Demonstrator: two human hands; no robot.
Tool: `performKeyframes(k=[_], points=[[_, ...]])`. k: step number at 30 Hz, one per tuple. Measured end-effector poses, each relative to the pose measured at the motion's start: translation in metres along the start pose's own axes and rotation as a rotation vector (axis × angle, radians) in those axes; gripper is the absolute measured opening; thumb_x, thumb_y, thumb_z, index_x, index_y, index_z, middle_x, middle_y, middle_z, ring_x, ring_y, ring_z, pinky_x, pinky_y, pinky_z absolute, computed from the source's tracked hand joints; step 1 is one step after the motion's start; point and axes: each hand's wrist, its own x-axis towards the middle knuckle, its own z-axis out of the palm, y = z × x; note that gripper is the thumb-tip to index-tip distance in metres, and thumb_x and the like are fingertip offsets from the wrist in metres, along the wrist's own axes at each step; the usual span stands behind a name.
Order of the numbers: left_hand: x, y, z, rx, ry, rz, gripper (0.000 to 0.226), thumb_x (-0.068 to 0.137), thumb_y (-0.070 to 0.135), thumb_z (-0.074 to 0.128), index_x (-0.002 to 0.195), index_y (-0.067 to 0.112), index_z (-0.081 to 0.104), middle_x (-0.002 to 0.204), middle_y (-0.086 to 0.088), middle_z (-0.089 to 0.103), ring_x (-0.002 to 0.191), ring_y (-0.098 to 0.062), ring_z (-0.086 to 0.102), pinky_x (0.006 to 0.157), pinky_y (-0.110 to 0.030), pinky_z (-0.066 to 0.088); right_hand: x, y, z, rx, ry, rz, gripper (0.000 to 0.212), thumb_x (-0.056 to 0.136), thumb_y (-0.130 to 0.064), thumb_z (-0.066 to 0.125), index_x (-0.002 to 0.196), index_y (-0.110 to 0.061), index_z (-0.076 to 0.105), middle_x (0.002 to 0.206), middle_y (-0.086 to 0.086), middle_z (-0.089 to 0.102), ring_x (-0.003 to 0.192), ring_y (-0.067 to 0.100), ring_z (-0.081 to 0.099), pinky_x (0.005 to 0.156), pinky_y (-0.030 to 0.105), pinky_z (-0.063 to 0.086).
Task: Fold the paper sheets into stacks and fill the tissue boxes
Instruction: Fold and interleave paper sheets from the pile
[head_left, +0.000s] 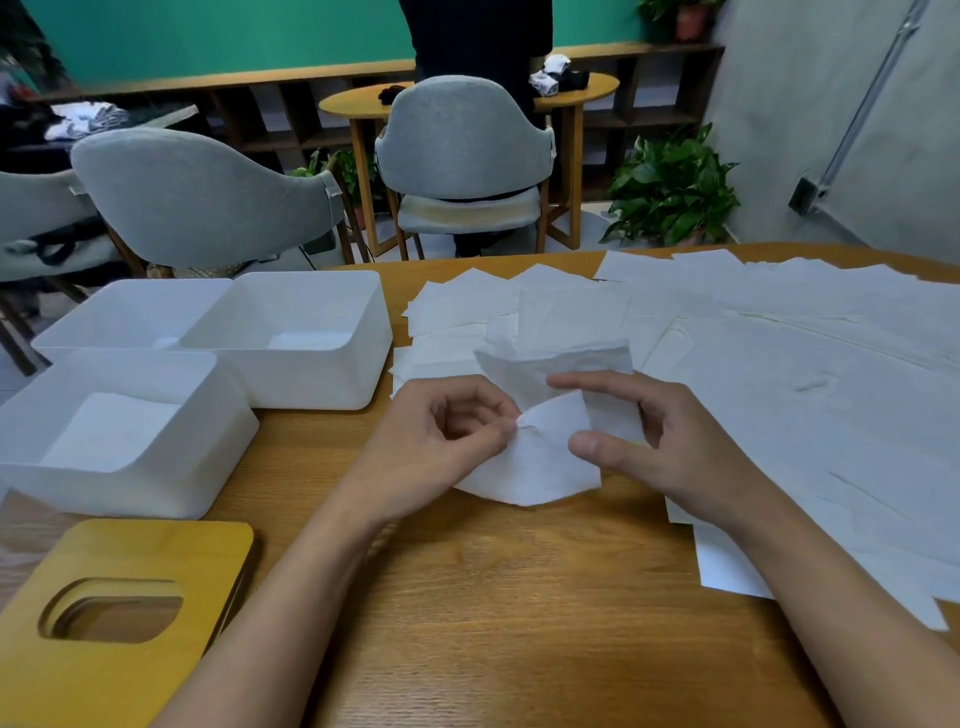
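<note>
Head cam: left hand (447, 436) is pinching the edge of a crumpled paper sheet (540, 467) just above the worktop (493, 597). Right hand (660, 441) is loose, fingers mostly straight, with the thumb resting on the same sheet. More loose sheets (805, 389) are spread on the right. The nearest tissue box (104, 493), on the left, has a folded stack (109, 431) inside, and a wooden lid (156, 551) lies in front of it.

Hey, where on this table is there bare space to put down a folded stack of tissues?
The bare wood in the near middle, bordered by the wooden lid on the left and the loose sheets on the right. The far left is crowded with three white boxes, and folded sheets lie behind the sheet your left hand pinches.
</note>
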Motion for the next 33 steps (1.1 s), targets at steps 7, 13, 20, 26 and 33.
performKeyframes(k=[7, 13, 20, 26, 33], points=[[0.002, -0.002, 0.007, 0.04, 0.119, 0.036, 0.018, 0.089, 0.026, 0.083, 0.106, 0.025, 0.08, 0.102, 0.01, 0.078, 0.103, -0.009, 0.072, 0.085, -0.024, 0.058, 0.004, 0.002, 0.009, -0.032, 0.212, 0.129, 0.043, 0.06, -0.063, 0.079, 0.096, -0.039, 0.076, 0.105, -0.02, 0.073, 0.1, -0.004, 0.066, 0.081, 0.017, 0.048], [0.0, 0.003, 0.008, -0.022, 0.18, -0.011, 0.02, 0.082, 0.027, 0.088, 0.101, 0.028, 0.081, 0.095, 0.012, 0.078, 0.096, -0.004, 0.072, 0.076, -0.02, 0.057, 0.001, -0.007, 0.01, 0.05, 0.084, 0.089, 0.042, 0.071, -0.05, 0.082, 0.111, -0.04, 0.075, 0.109, -0.02, 0.073, 0.102, 0.002, 0.068, 0.081, 0.02, 0.057], [0.004, 0.002, 0.017, -0.075, 0.247, -0.022, 0.031, 0.084, 0.026, 0.087, 0.112, 0.032, 0.075, 0.078, -0.002, 0.071, 0.076, -0.005, 0.066, 0.068, -0.016, 0.051, 0.001, -0.002, 0.017, -0.05, 0.08, 0.024, 0.043, 0.088, -0.053, 0.075, 0.129, -0.052, 0.061, 0.12, -0.026, 0.064, 0.109, 0.0, 0.062, 0.086, 0.03, 0.058], [0.005, 0.0, 0.021, -0.094, 0.246, -0.013, 0.031, 0.086, 0.025, 0.087, 0.113, 0.03, 0.074, 0.076, -0.002, 0.068, 0.075, -0.007, 0.064, 0.072, -0.022, 0.052, 0.0, -0.005, 0.022, -0.017, 0.132, -0.037, 0.053, 0.096, -0.032, 0.071, 0.138, -0.056, 0.05, 0.132, -0.026, 0.058, 0.11, 0.003, 0.064, 0.087, 0.034, 0.061], [0.004, 0.0, 0.013, -0.013, 0.131, -0.088, 0.042, 0.084, 0.046, 0.082, 0.124, 0.046, 0.068, 0.126, 0.027, 0.062, 0.12, 0.006, 0.057, 0.098, -0.024, 0.049, 0.0, -0.01, 0.012, 0.186, 0.143, -0.054, 0.073, 0.092, -0.016, 0.075, 0.148, -0.049, 0.043, 0.125, -0.023, 0.065, 0.094, 0.016, 0.076, 0.068, 0.026, 0.061]])
